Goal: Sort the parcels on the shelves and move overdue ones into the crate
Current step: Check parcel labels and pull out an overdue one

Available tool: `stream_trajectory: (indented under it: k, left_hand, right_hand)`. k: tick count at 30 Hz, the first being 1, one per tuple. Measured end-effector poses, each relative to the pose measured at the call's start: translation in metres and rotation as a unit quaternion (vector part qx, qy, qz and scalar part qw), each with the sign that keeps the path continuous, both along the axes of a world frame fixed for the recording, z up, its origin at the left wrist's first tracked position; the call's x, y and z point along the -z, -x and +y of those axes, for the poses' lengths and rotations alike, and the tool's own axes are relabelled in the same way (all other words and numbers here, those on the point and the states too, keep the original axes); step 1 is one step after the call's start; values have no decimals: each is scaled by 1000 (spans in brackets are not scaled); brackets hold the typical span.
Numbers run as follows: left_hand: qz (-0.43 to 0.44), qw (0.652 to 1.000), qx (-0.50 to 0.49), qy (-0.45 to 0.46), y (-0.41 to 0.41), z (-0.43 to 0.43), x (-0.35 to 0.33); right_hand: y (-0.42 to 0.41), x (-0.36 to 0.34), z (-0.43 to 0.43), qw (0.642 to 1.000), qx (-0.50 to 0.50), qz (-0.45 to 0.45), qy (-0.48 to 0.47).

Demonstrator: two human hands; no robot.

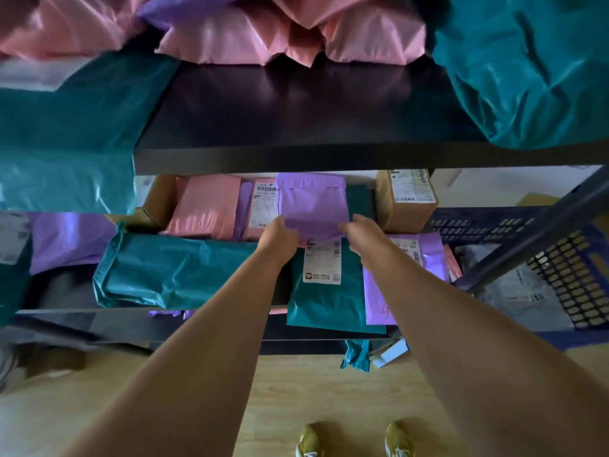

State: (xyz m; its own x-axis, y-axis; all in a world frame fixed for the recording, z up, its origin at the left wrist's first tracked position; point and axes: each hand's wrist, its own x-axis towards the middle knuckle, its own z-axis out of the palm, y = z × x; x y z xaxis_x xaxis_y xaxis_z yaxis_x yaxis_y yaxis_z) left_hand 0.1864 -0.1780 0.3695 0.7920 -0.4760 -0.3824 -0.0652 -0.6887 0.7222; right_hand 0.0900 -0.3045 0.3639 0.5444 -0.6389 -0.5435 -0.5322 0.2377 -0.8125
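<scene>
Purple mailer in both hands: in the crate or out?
Out. Left hand and right hand pinch the purple mailer at the shelves; the blue crate sits off right.

The left hand (280, 239) and right hand (362, 234) hold the lower corners of a flat purple plastic mailer parcel (313, 202) just below the dark upper shelf board's (296, 156) front edge, near a brown cardboard box (408, 201).
</scene>
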Motion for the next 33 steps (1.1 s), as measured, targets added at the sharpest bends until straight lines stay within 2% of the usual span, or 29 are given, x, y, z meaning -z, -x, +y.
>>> stream_trajectory:
  k: [3,8,11,17,21,26,29,33]
  left_hand:
    - [4,1000,-18,9,-3,-1,-1]
    - [-5,996,-76,43,-4,5,-7]
    - [-18,993,-112,42,5,9,-13]
    - [24,979,-178,95,37,16,-23]
    - [62,962,-216,154,62,26,-23]
    - [130,931,-259,221,84,36,-25]
    - [143,927,-260,232,93,35,-28]
    - [144,934,-238,222,94,31,-31]
  right_hand:
    - [-7,0,-1,1000,10,4,18]
    - [-4,-7,-4,997,71,-5,-7]
    - [4,-13,-4,995,86,-50,-31]
    - [33,-29,4,975,140,-131,-116]
    - [67,-33,12,983,116,-79,-120]
    - [108,-33,22,993,52,-49,-93]
    - [123,-36,29,995,34,-56,-72]
    - [135,-47,28,994,21,-77,76]
